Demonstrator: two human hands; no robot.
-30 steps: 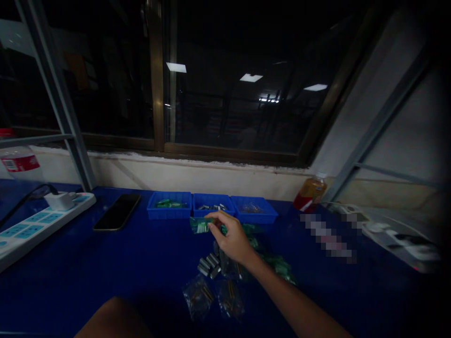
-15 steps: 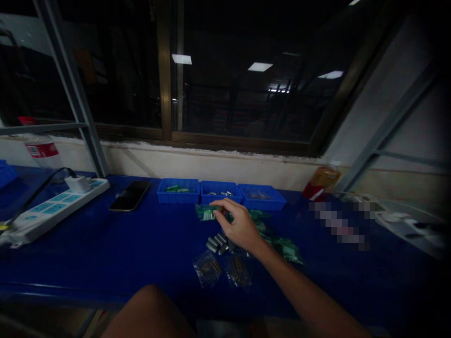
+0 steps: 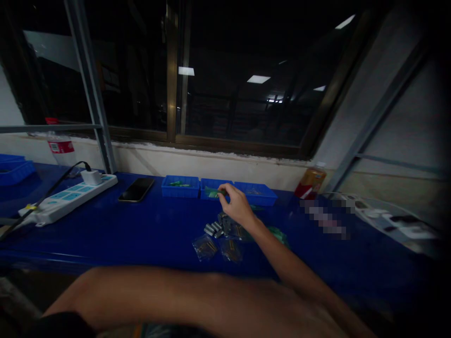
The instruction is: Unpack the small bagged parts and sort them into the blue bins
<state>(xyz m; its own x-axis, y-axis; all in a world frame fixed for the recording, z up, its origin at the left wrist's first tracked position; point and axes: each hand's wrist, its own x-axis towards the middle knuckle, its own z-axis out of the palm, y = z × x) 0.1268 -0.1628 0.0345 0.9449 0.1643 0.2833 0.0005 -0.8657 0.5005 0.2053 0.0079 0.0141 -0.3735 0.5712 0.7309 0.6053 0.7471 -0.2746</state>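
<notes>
My right hand (image 3: 235, 202) is raised in front of the middle blue bin (image 3: 214, 182), its thumb and fingertips pinched shut on a small green plastic bag (image 3: 211, 193). Below it on the blue table lie several grey metal cylinders (image 3: 214, 229) and clear bags of brass-coloured pins (image 3: 205, 248). More green bags (image 3: 279, 235) lie partly behind my right forearm. Across the bottom of the view stretches my left arm (image 3: 158, 295); the left hand itself is outside the picture.
Beside the middle bin stand a left bin (image 3: 181, 186) with green pieces and a right bin (image 3: 259, 193). A phone (image 3: 136, 189) and a white power strip (image 3: 75, 199) lie to the left. Bottles (image 3: 310, 182) stand near the wall, and cables (image 3: 380, 213) lie at right.
My right hand has moved the green bag away from me, up to the middle bin. My left arm now crosses the bottom of the view, and the camera has turned slightly.
</notes>
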